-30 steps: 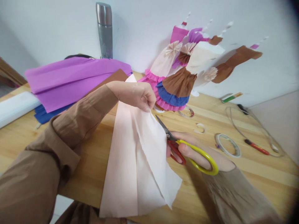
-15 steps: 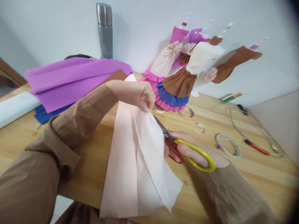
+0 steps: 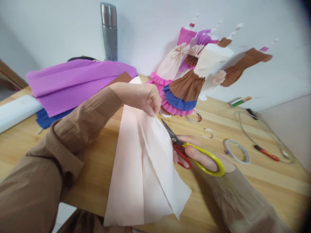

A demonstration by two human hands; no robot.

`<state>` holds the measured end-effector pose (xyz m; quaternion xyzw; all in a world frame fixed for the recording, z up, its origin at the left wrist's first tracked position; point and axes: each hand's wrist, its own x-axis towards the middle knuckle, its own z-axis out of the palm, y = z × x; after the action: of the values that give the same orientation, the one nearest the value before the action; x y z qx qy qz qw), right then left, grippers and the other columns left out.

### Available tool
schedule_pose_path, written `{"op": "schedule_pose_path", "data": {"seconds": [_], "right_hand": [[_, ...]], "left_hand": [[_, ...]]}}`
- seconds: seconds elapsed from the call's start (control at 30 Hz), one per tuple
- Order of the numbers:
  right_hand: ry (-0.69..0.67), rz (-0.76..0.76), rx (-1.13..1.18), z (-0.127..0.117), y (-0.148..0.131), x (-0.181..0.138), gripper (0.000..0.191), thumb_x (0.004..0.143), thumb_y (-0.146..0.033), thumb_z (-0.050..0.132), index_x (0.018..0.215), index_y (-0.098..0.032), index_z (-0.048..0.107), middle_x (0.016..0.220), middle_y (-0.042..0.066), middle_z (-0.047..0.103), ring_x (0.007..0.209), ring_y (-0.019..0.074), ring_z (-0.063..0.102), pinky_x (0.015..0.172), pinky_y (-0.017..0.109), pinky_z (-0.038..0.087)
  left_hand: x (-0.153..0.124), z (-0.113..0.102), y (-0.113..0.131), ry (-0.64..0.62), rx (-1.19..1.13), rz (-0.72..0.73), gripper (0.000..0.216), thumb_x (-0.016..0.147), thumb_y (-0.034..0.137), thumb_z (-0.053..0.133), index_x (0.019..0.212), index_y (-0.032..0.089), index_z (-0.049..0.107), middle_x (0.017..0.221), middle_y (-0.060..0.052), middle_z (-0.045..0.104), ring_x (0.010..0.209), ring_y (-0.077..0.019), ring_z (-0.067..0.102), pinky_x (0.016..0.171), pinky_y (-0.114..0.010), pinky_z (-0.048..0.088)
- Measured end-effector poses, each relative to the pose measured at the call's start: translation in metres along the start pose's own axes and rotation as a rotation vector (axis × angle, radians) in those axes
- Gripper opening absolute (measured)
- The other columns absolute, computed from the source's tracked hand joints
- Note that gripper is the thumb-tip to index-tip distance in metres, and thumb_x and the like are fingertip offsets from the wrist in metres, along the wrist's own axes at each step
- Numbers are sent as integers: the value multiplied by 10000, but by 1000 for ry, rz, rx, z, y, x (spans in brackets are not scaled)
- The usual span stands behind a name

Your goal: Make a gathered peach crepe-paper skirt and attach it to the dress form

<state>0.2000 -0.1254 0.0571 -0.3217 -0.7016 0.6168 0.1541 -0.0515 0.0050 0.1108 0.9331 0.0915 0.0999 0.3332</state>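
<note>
My left hand (image 3: 142, 97) pinches the top of a folded sheet of pale pink crepe paper (image 3: 143, 168) and holds it up over the wooden table (image 3: 97, 161). My right hand (image 3: 202, 155) grips scissors (image 3: 189, 147) with one yellow and one red handle, fingers through the loops. The dark blades point up and left along the paper's right edge, close to the left fingers. The lower paper fans out toward the table's front edge.
Purple, brown and blue crepe sheets (image 3: 73, 81) lie at back left beside a white roll (image 3: 17, 111). A steel flask (image 3: 109, 30) stands at the wall. Layered paper decorations (image 3: 191, 71) lean at back centre. Tape rolls (image 3: 236, 150), a red-handled tool (image 3: 267, 153) and a cord lie right.
The scissors and my right hand shifted slightly up along the paper's edge. My left hand stays pinched on the top of the sheet.
</note>
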Motion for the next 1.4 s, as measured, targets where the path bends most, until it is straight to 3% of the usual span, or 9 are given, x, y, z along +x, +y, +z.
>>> {"op": "schedule_pose_path", "data": {"seconds": [0.17,0.37,0.63,0.83,1.03,1.23,1.4], "right_hand": [[7,-17,-53,-1,-1,1,491,908,-619,385,849,-149,517,686,13,523,481,81,408,461,246,327],[59,48,-52,3,-8,2,505,864,-671,419,779,-175,459,620,-31,440,438,63,359,416,230,270],[140,115,-94,7,-11,1,548,807,-741,444,732,-199,414,547,-63,379,423,58,307,381,205,288],[177,120,-77,6,-1,-3,515,818,-703,482,746,-196,432,559,-69,368,430,57,295,380,205,268],[189,92,-106,7,-3,-5,464,852,-634,495,718,-197,416,543,-74,345,406,54,291,376,225,201],[194,186,-93,9,-13,-7,501,845,-693,436,772,-197,417,611,-59,373,447,58,306,385,206,243],[129,141,-179,4,-19,-6,507,855,-686,422,768,-187,441,651,-29,423,490,74,369,431,221,323]], "left_hand": [[0,1,-1,-8,11,-3,103,749,134,657,722,169,749,738,-23,710,763,-112,627,792,-212,463],[0,1,1,-14,-2,-35,104,745,147,654,711,181,746,751,-25,714,796,-128,633,787,-216,466],[-1,1,2,-7,43,-65,94,742,160,650,710,154,738,713,-28,694,754,-123,614,730,-225,442],[0,1,1,-1,84,-75,96,741,158,642,748,132,733,763,-44,712,776,-132,626,711,-220,442],[-2,0,-3,32,146,-181,173,701,128,645,842,125,746,839,-48,720,777,-134,627,689,-206,436],[-2,0,-4,31,203,-187,130,731,145,609,782,118,725,781,-34,704,733,-116,608,670,-206,418],[0,1,1,39,244,-181,101,721,140,613,735,123,711,722,-22,684,691,-108,592,642,-202,404]]}}
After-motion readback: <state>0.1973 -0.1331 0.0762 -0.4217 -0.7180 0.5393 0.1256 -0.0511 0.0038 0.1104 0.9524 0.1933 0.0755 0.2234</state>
